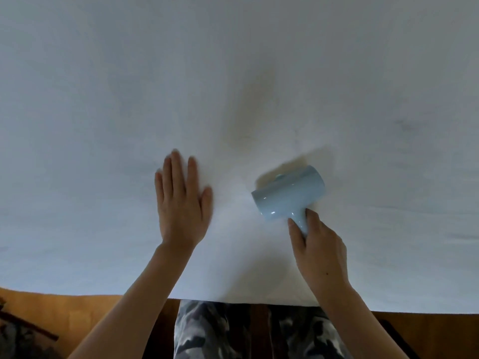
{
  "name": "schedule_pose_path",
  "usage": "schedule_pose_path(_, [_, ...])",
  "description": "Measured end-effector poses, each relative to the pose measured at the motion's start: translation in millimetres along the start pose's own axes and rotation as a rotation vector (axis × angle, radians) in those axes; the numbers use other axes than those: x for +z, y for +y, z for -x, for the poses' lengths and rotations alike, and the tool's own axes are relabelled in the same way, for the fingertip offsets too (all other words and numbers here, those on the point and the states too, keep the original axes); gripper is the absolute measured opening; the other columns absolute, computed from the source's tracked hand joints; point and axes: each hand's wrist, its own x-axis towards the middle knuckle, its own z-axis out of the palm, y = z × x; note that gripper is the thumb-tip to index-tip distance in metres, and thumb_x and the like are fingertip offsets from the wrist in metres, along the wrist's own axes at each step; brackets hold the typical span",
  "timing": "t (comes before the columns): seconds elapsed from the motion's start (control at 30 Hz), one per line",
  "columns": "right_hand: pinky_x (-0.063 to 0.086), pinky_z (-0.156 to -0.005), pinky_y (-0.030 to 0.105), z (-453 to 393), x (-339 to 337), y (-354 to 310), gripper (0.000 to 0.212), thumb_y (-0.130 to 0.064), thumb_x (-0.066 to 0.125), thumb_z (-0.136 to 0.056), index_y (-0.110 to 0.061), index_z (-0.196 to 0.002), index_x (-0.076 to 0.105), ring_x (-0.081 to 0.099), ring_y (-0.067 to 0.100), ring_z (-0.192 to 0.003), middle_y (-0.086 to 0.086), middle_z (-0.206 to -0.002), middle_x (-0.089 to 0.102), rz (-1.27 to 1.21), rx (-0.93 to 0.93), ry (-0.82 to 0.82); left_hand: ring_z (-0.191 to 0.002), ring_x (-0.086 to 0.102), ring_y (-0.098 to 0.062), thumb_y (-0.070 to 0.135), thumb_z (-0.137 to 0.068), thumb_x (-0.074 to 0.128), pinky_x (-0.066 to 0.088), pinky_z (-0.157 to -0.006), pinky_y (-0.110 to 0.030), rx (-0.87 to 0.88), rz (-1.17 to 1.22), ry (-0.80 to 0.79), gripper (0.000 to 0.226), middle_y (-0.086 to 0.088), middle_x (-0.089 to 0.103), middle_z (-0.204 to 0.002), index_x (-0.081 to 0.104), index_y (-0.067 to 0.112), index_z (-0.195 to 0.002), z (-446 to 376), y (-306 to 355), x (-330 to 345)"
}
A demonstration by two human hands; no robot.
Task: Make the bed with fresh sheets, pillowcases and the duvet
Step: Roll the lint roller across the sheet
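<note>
My left hand (181, 200) flat, fingers straight, pressing white sheet (103, 99); right hand (320, 251) gripping handle of pale-blue lint roller (289, 195) (roller body blurred) on sheet.

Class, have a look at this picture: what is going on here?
A person stands at the edge of a bed covered by a white sheet. The left hand lies flat on the sheet, fingers straight. The right hand holds a pale blue handheld roller-like tool by its handle, its barrel on the sheet. No pillows or duvet are in view.
</note>
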Motion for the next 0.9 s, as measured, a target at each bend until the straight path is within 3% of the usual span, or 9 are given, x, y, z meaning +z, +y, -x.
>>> schedule_pose_path(0.2, [0.037,-0.063,0.033,-66.2,-8.1,-60.9,0.032,-0.039,0.038,-0.099,-0.009,-0.109,0.049,0.063,0.033,-0.079,0.009,-0.085,0.064,0.063,-0.083,0.012,-0.143,0.020,-0.041,0.036,-0.101,0.029,0.013,-0.118,-0.048,-0.021,-0.007,0.000,0.057,-0.028,0.023,-0.153,0.034,-0.001,-0.145,-1.6,0.0,1.7])
schedule_pose_path(0.27, [0.042,-0.068,0.034,-92.6,-11.0,-84.1,0.032,-0.038,0.038,-0.100,-0.010,-0.110,0.049,0.064,0.033,-0.085,0.010,-0.091,0.066,0.062,-0.132,0.051,-0.143,0.021,-0.041,0.036,-0.101,0.028,0.013,-0.118,-0.047,-0.027,-0.009,0.007,0.057,-0.028,0.024,-0.153,0.034,0.000,-0.145,-1.9,0.1,2.8])
schedule_pose_path(0.4, [0.033,-0.068,0.029,-141.2,-19.6,-126.9,0.033,-0.037,0.037,-0.101,-0.009,-0.116,0.048,0.063,0.032,-0.095,0.010,-0.101,0.065,0.078,-0.186,0.080,-0.143,0.020,-0.040,0.036,-0.101,0.027,0.012,-0.118,-0.047,-0.037,-0.026,0.005,0.057,-0.027,0.023,-0.153,0.033,0.000,-0.145,-2.3,0.0,3.3])
schedule_pose_path(0.57, [0.036,-0.071,0.026,-181.6,-28.7,-167.4,0.033,-0.036,0.036,-0.102,-0.012,-0.121,0.049,0.062,0.023,-0.102,0.003,-0.109,0.063,0.106,-0.211,0.157,-0.144,0.019,-0.039,0.037,-0.101,0.027,0.012,-0.118,-0.047,-0.042,-0.032,-0.008,0.058,-0.026,0.022,-0.154,0.029,0.002,-0.147,-3.1,0.3,3.8])
schedule_pose_path(0.7, [0.033,-0.068,0.026,-173.3,-31.2,-159.3,0.033,-0.036,0.035,-0.102,-0.012,-0.120,0.049,0.062,0.023,-0.099,0.004,-0.107,0.063,0.116,-0.215,0.133,-0.144,0.019,-0.039,0.037,-0.100,0.027,0.013,-0.118,-0.047,-0.042,-0.025,-0.005,0.058,-0.026,0.022,-0.154,0.031,0.002,-0.147,-2.0,0.2,3.4])
schedule_pose_path(0.9, [0.033,-0.066,0.033,-97.4,-26.3,-84.4,0.031,-0.037,0.037,-0.100,-0.013,-0.117,0.048,0.062,0.036,-0.092,0.012,-0.095,0.066,0.072,-0.146,-0.027,-0.143,0.020,-0.041,0.036,-0.100,0.032,0.015,-0.118,-0.049,-0.030,-0.015,0.018,0.058,-0.027,0.023,-0.153,0.035,0.000,-0.145,-1.5,0.1,0.4])
